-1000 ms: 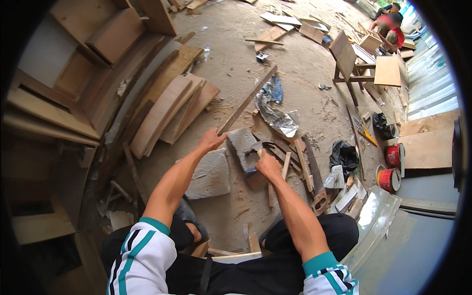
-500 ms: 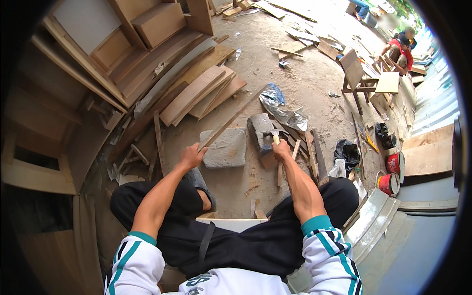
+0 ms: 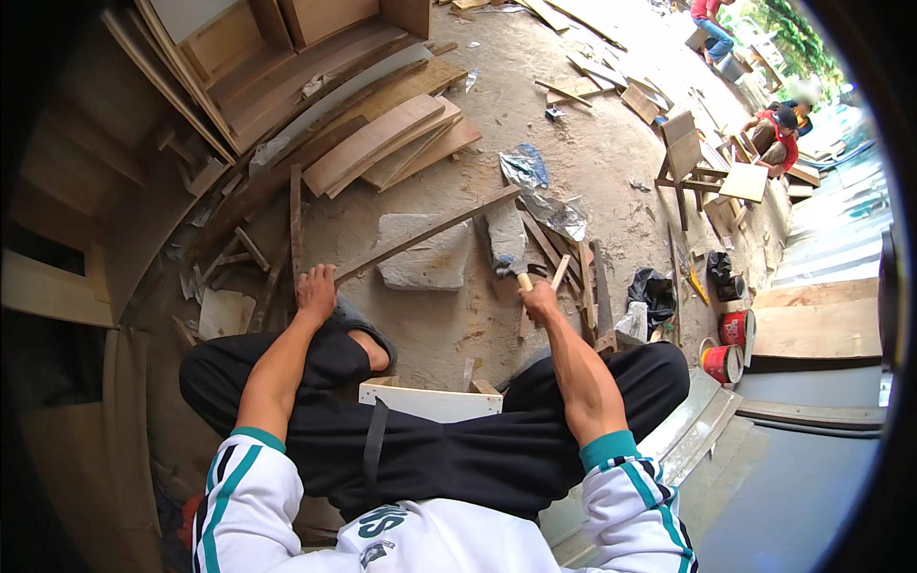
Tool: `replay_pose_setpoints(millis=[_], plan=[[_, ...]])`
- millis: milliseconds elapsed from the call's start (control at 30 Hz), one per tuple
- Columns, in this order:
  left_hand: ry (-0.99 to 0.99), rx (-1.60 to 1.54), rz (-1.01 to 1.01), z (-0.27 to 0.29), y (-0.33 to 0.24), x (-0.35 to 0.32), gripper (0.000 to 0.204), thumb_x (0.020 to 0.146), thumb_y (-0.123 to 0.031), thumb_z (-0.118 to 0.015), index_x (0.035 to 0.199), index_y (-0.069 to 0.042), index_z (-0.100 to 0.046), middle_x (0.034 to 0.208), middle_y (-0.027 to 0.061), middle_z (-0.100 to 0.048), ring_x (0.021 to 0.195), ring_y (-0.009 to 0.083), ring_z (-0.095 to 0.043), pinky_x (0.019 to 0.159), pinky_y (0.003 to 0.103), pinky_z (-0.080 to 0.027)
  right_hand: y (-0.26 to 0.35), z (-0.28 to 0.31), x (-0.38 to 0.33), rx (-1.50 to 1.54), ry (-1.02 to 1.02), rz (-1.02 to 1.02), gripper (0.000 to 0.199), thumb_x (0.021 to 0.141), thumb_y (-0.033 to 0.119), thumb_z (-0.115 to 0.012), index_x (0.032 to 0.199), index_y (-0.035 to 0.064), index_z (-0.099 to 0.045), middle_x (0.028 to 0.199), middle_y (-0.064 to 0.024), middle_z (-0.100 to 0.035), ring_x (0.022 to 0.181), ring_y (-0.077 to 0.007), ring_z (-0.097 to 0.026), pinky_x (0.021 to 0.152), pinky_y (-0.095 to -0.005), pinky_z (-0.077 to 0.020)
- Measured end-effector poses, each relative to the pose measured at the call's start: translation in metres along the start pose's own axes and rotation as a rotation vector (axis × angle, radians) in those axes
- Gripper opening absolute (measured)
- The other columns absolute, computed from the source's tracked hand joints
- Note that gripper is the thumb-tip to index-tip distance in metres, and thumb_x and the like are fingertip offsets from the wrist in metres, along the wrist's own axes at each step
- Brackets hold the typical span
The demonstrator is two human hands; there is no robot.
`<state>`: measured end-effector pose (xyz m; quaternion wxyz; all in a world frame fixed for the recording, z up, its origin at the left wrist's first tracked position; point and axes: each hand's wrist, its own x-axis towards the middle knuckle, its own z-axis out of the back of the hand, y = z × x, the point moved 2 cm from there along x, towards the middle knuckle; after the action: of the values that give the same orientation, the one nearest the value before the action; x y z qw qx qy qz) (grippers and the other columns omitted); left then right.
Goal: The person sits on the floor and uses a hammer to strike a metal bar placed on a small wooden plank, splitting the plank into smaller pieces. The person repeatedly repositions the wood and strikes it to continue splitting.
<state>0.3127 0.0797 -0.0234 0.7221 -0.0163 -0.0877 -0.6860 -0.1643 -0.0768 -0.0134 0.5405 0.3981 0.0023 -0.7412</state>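
My left hand [image 3: 316, 291] is closed around the near end of a long, thin wooden strip [image 3: 420, 236]. The strip slants away to the right above a pale, flat concrete block [image 3: 420, 272]. Its far end is over a second, narrower block [image 3: 506, 234]; whether it touches either block I cannot tell. My right hand [image 3: 541, 302] grips a hammer [image 3: 523, 279] by its light handle. The dark hammer head is by the near end of the narrower block, apart from the strip.
A white-faced wooden piece [image 3: 435, 405] lies between my legs. Curved boards [image 3: 387, 143] are stacked ahead left, below a cabinet [image 3: 244, 57]. A wooden chair [image 3: 680, 158], paint cans [image 3: 721, 363] and scrap wood lie to the right. Other people crouch at the far right.
My left hand has drawn the strip back toward me and leftward. My right hand has brought the hammer nearer my body. The whole view has shifted a little.
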Motion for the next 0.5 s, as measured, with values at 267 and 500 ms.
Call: replay_pose_setpoints(millis=[267,500], plan=[[0.728,-0.221,0.317,0.023,-0.050,0.040,0.058,0.082,-0.034,-0.070,0.131,-0.008,-0.051,0.116,0.0189,-0.068,0.111,0.0336,-0.064,0.100,0.046,-0.044,-0.038,-0.037,-0.027,-0.292,0.091,0.033,0.042,0.083,0.032,-0.072,0.105,-0.0039,-0.071,0.105,-0.0256,-0.070,0.100,-0.0374,-0.069,0.085,-0.0446,-0.0547],[0.825,-0.226,0.257,-0.049,-0.037,0.038,0.061,0.085,-0.043,-0.066,0.130,-0.005,-0.052,0.117,0.0194,-0.067,0.112,0.0372,-0.063,0.096,0.050,-0.048,-0.038,-0.075,-0.036,-0.360,0.185,0.042,0.043,0.083,0.030,-0.064,0.110,-0.0018,-0.070,0.112,-0.0267,-0.068,0.107,-0.0405,-0.065,0.092,-0.0462,-0.0521]])
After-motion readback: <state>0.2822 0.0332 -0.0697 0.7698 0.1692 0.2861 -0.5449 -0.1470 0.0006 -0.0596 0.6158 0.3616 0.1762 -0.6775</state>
